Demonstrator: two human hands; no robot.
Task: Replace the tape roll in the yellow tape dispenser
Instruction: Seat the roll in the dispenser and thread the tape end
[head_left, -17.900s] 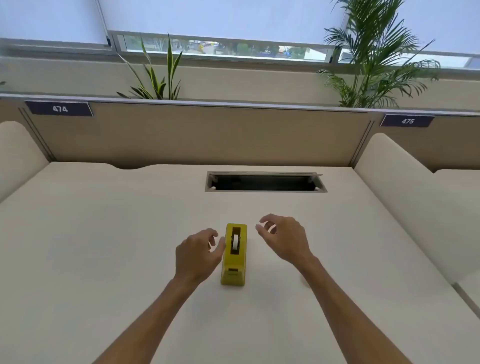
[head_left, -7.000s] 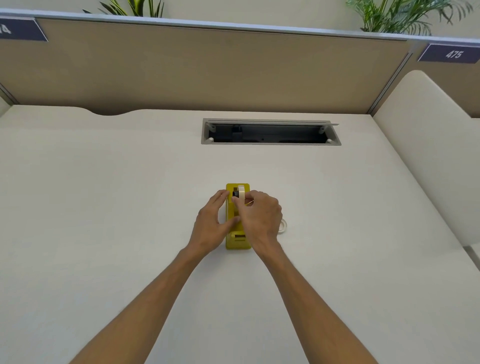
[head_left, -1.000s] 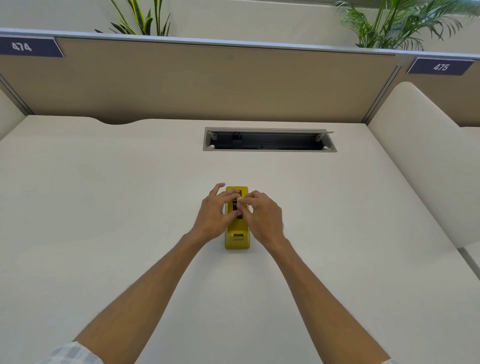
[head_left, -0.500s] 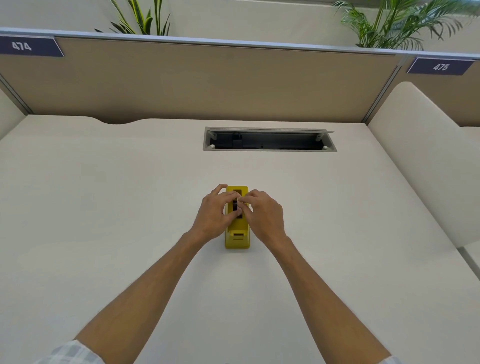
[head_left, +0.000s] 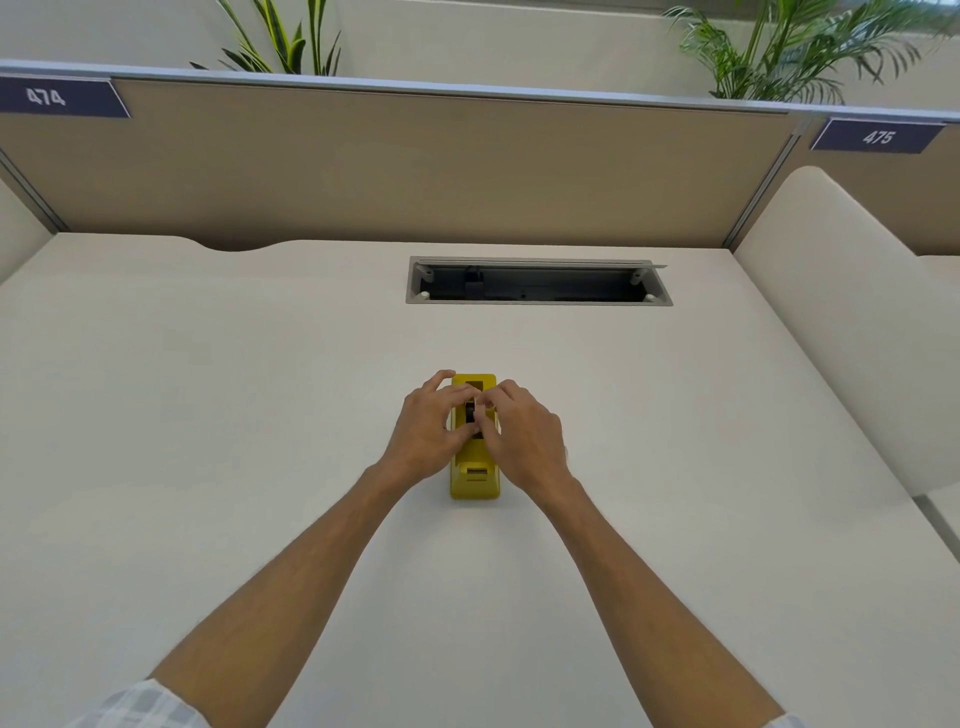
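The yellow tape dispenser (head_left: 474, 480) stands lengthwise on the pale desk (head_left: 208, 415), its cutter end towards me. My left hand (head_left: 427, 435) clasps its left side, thumb and fingertips over the top slot. My right hand (head_left: 525, 441) comes in from the right and pinches the whitish tape roll (head_left: 480, 414), which sits upright in the dark slot. Only a thin sliver of the roll and its black hub shows between my fingers. The middle of the dispenser is hidden under both hands.
An open cable tray slot (head_left: 537, 281) is cut into the desk beyond the dispenser. A tan partition (head_left: 415, 171) with labels 474 and 475 closes off the back, with plants behind it. A rounded cream divider (head_left: 841, 312) borders the right side.
Both hands stay on the dispenser. My fingertips have shifted slightly over the roll in the slot; the dispenser has not moved.
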